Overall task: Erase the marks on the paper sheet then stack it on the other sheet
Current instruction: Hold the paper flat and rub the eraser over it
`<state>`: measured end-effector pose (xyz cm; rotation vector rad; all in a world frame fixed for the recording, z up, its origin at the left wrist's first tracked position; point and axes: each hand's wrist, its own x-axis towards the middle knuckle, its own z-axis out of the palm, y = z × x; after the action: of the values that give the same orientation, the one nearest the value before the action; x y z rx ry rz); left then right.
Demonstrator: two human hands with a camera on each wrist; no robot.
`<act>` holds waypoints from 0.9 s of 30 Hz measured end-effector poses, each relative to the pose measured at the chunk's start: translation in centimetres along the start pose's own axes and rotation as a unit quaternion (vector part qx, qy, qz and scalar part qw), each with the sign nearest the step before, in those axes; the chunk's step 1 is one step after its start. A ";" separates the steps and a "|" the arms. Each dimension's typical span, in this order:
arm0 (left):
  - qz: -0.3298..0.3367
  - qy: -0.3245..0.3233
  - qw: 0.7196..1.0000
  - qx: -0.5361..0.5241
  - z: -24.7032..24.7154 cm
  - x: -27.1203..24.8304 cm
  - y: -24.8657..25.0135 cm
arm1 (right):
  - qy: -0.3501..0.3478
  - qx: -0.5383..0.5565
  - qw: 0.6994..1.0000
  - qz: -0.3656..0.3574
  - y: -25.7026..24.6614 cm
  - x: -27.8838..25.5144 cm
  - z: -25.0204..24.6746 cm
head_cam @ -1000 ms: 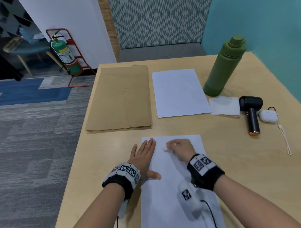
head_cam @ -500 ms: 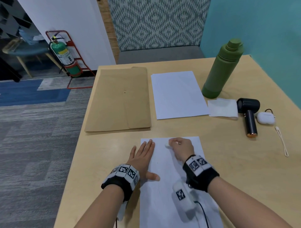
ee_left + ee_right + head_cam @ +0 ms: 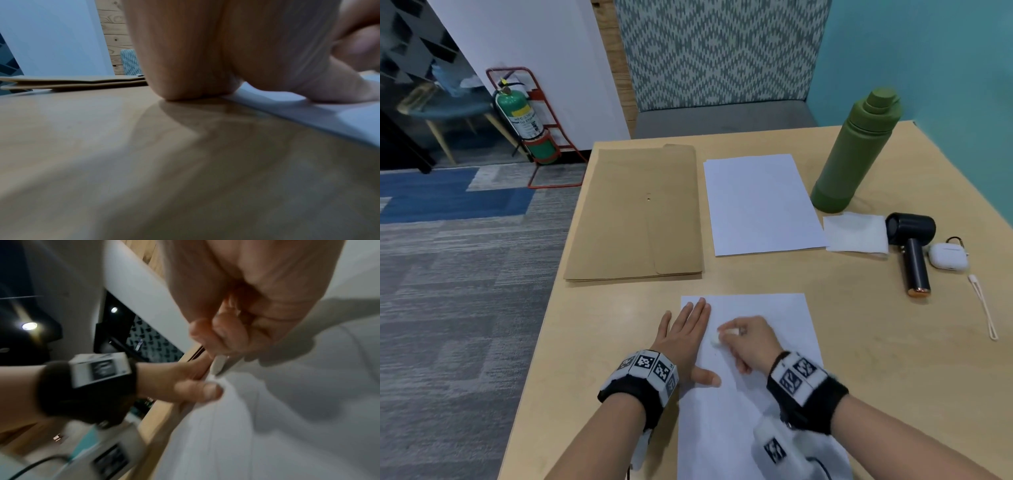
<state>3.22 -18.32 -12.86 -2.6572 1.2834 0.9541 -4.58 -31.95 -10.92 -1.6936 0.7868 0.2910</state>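
A white paper sheet [image 3: 770, 311] lies near the table's front edge, seen also from the right wrist as pale paper [image 3: 298, 410]. My left hand [image 3: 683, 335] lies flat with straight fingers on the sheet's left edge, thumb out on the paper. My right hand [image 3: 748, 337] pinches a small white eraser [image 3: 715, 340] and presses it on the sheet beside the left fingers. The eraser [image 3: 219, 365] shows under the curled fingers in the right wrist view. A second blank sheet [image 3: 760, 202] lies farther back on the table.
A brown envelope [image 3: 640, 212] lies at the back left. A green bottle [image 3: 856, 150], a white tissue [image 3: 856, 233], a black handheld fan [image 3: 912, 250], a white earbud case [image 3: 948, 255] and a thin strap [image 3: 983, 308] occupy the right side. The table's left edge [image 3: 544, 308] drops to the carpet.
My right hand with the eraser has slid down and left across the sheet, closer to the left hand. The left hand stays pressed flat in the same spot.
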 end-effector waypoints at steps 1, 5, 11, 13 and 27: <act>0.000 -0.001 1.000 -0.001 0.0 0.0 0.0 | -0.048 -0.027 0.998 0.006 0.2 -1.1 0.3; 0.002 -0.010 1.000 -0.004 -0.1 0.0 -0.1 | -0.057 -0.052 0.997 -0.001 -1.0 -0.2 -1.1; 0.004 -0.007 1.000 -0.003 -0.1 0.0 0.0 | 0.086 -0.037 0.995 -0.039 -1.6 1.4 -0.5; 0.005 -0.004 1.000 -0.006 0.0 0.0 -0.1 | 0.012 -0.077 0.996 -0.042 -0.6 -0.9 0.9; -0.005 -0.005 1.000 -0.016 -0.1 -0.2 0.1 | -0.036 -0.067 0.997 -0.020 -0.1 -1.9 1.5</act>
<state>3.14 -18.26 -12.60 -2.6767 1.2608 0.9942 -5.64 -29.85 -10.17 -1.8112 0.6933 0.3821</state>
